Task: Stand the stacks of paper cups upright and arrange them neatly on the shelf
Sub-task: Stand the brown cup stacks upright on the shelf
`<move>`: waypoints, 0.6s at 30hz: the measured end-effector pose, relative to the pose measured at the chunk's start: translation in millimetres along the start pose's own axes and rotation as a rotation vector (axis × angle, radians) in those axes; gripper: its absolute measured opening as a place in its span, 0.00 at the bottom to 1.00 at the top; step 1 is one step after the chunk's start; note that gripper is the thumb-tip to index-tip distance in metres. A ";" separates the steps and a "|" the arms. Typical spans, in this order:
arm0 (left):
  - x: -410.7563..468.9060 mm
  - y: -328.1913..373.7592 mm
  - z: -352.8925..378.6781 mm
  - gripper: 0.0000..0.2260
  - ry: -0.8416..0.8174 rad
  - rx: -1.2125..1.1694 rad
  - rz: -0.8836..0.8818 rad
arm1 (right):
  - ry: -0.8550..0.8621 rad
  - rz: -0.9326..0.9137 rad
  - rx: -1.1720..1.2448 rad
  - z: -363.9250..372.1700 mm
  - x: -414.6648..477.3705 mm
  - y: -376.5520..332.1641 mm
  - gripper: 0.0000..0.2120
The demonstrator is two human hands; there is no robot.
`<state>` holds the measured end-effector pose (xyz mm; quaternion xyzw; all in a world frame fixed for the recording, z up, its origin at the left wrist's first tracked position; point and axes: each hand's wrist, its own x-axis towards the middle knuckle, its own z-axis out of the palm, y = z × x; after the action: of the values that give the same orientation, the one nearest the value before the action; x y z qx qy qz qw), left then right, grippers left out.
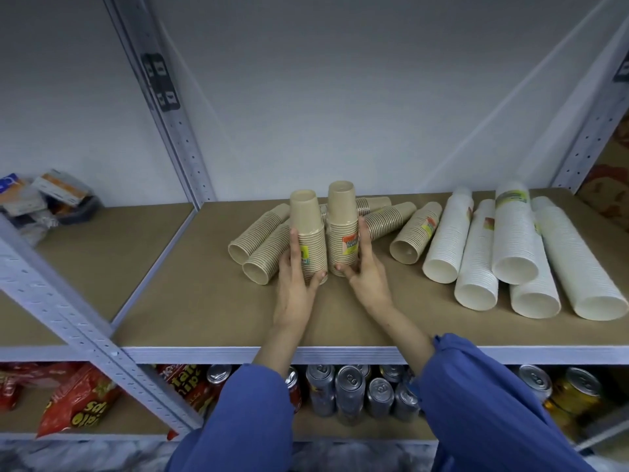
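Two stacks of brown paper cups stand upright, bottoms up, side by side on the brown shelf board point(204, 301). My left hand point(295, 284) grips the left upright stack point(308, 229). My right hand point(366, 274) grips the right upright stack point(343, 223). Around them lie more brown stacks on their sides: two at the left point(262, 247), some behind point(388, 218), one at the right point(415, 233). Several long white cup stacks point(517, 243) lie on their sides at the right end of the shelf.
Grey metal uprights point(166, 107) frame the shelf, and a diagonal brace point(78, 321) crosses at the left. A dark tray of small packets point(51, 199) sits on the neighbouring shelf. Below are drink cans point(350, 390) and red snack bags point(78, 400). Bare board lies left of the cups.
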<state>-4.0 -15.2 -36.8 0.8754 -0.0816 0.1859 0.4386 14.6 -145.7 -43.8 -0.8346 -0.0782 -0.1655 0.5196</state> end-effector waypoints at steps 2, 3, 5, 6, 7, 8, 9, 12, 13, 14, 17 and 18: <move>-4.2 -3.4 -0.6 0.42 -0.048 0.017 -0.012 | 0.002 0.022 -0.004 0.4 -1.3 -0.4 0.44; -6.5 -4.4 -1.3 0.43 -0.069 0.025 -0.018 | 0.005 0.034 -0.005 0.1 -2.8 -1.7 0.45; -11.1 -4.2 -4.5 0.44 -0.097 0.034 -0.031 | 0.009 0.051 -0.008 -0.9 -7.8 -4.8 0.48; -14.1 -3.0 -7.1 0.43 -0.107 0.040 -0.037 | 0.014 0.052 -0.008 -1.1 -11.7 -5.9 0.48; -17.7 -1.7 -10.3 0.42 -0.113 0.049 -0.041 | 0.027 0.048 -0.006 -1.3 -16.4 -7.5 0.48; -21.6 -1.2 -13.8 0.42 -0.114 0.059 -0.045 | 0.046 0.045 -0.006 -1.4 -21.8 -9.1 0.46; -26.1 -1.4 -17.5 0.41 -0.109 0.073 -0.047 | 0.069 0.045 -0.009 -1.4 -28.0 -11.4 0.44; -41.0 -4.1 -30.4 0.38 -0.088 0.128 -0.054 | 0.142 0.035 -0.022 0.6 -45.7 -21.5 0.39; -46.1 -4.6 -35.2 0.37 -0.088 0.141 -0.066 | 0.156 0.026 -0.017 2.1 -50.7 -26.2 0.37; -50.8 -5.3 -39.9 0.36 -0.088 0.150 -0.079 | 0.162 0.022 -0.005 4.3 -55.3 -30.8 0.36; -61.0 -8.3 -53.3 0.34 -0.059 0.188 -0.121 | 0.134 0.017 0.021 14.7 -66.4 -45.5 0.33; -63.4 -9.3 -57.5 0.34 -0.046 0.200 -0.134 | 0.110 0.019 0.024 19.5 -69.2 -50.2 0.32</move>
<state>-74.0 35.1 -37.4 0.9223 -0.0139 0.1434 0.3587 -61.4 -103.0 -34.3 -0.8186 -0.0435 -0.2051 0.5348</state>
